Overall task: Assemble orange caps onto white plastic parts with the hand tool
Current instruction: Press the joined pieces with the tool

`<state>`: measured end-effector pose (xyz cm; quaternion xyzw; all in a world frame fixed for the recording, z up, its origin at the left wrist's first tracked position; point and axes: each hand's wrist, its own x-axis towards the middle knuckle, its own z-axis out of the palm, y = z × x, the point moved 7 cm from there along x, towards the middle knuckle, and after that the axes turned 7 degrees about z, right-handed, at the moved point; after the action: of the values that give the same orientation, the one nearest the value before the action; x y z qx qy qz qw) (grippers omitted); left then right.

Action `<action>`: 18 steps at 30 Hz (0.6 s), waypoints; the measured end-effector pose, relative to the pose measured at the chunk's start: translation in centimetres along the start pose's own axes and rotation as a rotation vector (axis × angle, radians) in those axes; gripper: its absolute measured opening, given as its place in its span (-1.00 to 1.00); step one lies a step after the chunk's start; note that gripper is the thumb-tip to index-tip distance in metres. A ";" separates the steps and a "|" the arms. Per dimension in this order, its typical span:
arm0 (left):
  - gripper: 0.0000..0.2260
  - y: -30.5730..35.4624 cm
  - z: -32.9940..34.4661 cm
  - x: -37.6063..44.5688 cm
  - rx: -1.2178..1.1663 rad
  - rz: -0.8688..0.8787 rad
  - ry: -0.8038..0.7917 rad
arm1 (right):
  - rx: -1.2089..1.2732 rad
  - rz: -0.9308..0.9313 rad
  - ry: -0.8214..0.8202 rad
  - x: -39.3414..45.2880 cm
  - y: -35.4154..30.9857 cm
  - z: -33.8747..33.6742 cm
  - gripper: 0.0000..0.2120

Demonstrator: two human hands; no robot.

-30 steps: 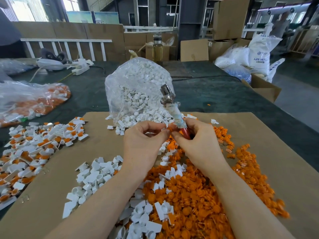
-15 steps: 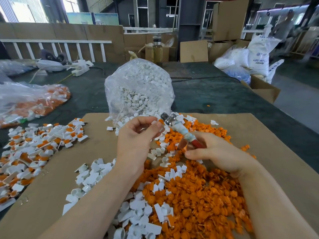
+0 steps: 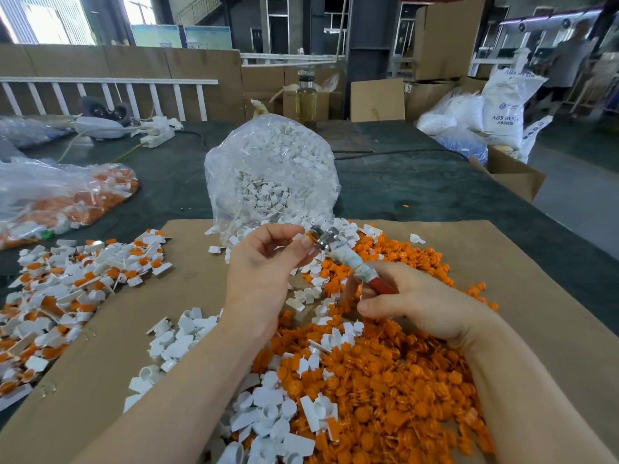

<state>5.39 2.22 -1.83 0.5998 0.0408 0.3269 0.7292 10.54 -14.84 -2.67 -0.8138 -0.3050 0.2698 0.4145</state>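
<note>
My right hand [image 3: 412,303] grips the red handle of the hand tool [image 3: 345,259], whose metal head points up and left. My left hand [image 3: 268,269] is raised at that head, thumb and fingertips pinching a small white plastic part [image 3: 299,236] against it; most of the part is hidden by my fingers. A heap of orange caps [image 3: 385,373] lies under both hands on the brown cardboard sheet [image 3: 522,296]. Loose white plastic parts [image 3: 177,343] are scattered to the left of the heap and in front of it.
A clear bag of white parts [image 3: 271,172] stands behind my hands. Assembled white-and-orange pieces [image 3: 73,279] are piled at the left, with a bag of orange and white pieces [image 3: 60,195] beyond them. Boxes and sacks [image 3: 502,108] stand past the table's right edge.
My right hand has dropped and pulled right, tilting the tool from near upright to slanted. My left hand has lifted to the tool's head with a white part.
</note>
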 end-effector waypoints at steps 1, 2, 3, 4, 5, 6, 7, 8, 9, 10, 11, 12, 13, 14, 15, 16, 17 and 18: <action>-0.90 0.0 -0.1 0.0 -0.007 -0.002 0.003 | -0.005 -0.002 0.004 0.0 0.0 0.1 -0.84; -0.90 -0.1 -0.1 0.0 -0.018 -0.007 0.006 | -0.018 -0.005 0.016 0.1 0.0 0.1 -0.88; -0.90 -0.1 -0.1 0.0 -0.030 -0.012 0.010 | -0.037 -0.009 0.032 0.1 0.0 0.1 -0.89; -0.91 -0.2 -0.1 0.0 -0.037 -0.018 0.015 | -0.058 -0.011 0.049 0.2 -0.1 0.1 -0.87; -0.91 -0.2 -0.2 0.0 -0.040 -0.021 0.020 | -0.075 -0.012 0.066 0.3 -0.2 0.2 -0.84; -0.91 -0.2 -0.2 0.0 -0.041 -0.024 0.026 | -0.094 -0.014 0.084 0.3 -0.4 0.2 -0.83; -0.91 -0.2 -0.2 0.1 -0.042 -0.024 0.034 | -0.115 -0.019 0.101 0.3 -0.6 0.2 -0.81; -0.91 -0.2 -0.2 0.0 -0.044 -0.027 0.041 | -0.131 -0.025 0.116 0.4 -0.8 0.2 -0.79; -0.91 -0.2 -0.3 0.1 -0.044 -0.025 0.049 | -0.138 -0.030 0.126 0.5 -0.9 0.2 -0.76; -0.92 -0.2 -0.3 0.2 -0.043 -0.023 0.053 | -0.137 -0.033 0.131 0.5 -0.9 0.2 -0.75; -0.92 -0.3 -0.3 0.3 -0.041 -0.024 0.053 | -0.132 -0.032 0.133 0.6 -0.9 0.2 -0.74; -0.92 -0.4 -0.3 0.2 -0.044 -0.042 0.057 | -0.128 -0.027 0.135 0.6 -0.8 0.3 -0.75; -0.92 -0.6 -0.4 0.2 -0.053 -0.062 0.062 | -0.129 -0.020 0.137 0.7 -0.7 0.3 -0.76; -0.92 -0.7 -0.4 0.1 -0.069 -0.098 0.070 | -0.131 -0.011 0.141 0.8 -0.5 0.3 -0.78; -0.92 -1.0 -0.4 0.1 -0.094 -0.136 0.084 | -0.131 -0.001 0.148 0.9 -0.4 0.3 -0.80; -0.92 -1.2 -0.5 0.1 -0.144 -0.189 0.105 | -0.129 0.007 0.165 1.0 -0.2 0.2 -0.82; -0.90 -1.6 -0.9 0.2 -0.203 -0.248 0.142 | -0.125 0.013 0.195 1.0 -0.1 0.0 -0.84; -0.88 -2.0 -1.5 0.4 -0.265 -0.312 0.204 | -0.123 0.021 0.234 1.1 0.0 -0.3 -0.85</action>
<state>5.92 3.56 -3.88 0.4490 0.1632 0.2718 0.8354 11.45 -14.18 -2.72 -0.8667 -0.2620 0.1581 0.3939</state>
